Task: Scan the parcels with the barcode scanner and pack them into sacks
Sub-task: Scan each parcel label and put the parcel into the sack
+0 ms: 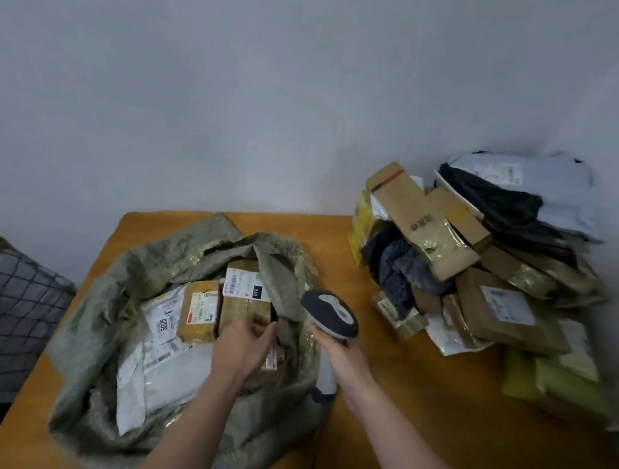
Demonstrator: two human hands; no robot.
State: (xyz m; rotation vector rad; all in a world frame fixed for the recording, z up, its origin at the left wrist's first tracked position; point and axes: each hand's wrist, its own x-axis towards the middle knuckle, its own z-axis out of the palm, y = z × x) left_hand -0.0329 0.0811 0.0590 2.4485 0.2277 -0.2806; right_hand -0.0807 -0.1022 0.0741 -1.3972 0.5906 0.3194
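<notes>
A grey-green woven sack (94,331) lies open on the left of the orange table (418,398). Inside it are several parcels: brown taped boxes (198,309), a labelled box (243,284) and white mailer bags (160,369). My left hand (241,344) reaches into the sack and grips a small brown parcel (272,355) at its right side, mostly hidden under the hand. My right hand (342,354) grips the handle of a grey barcode scanner (329,313), held just right of the sack's rim with its head up.
A tall heap of parcels (477,263) fills the table's right side: cardboard boxes, dark and white mailer bags, yellow-green bags at the front right. A checked cloth (10,313) lies beyond the table's left edge. A plain wall stands behind.
</notes>
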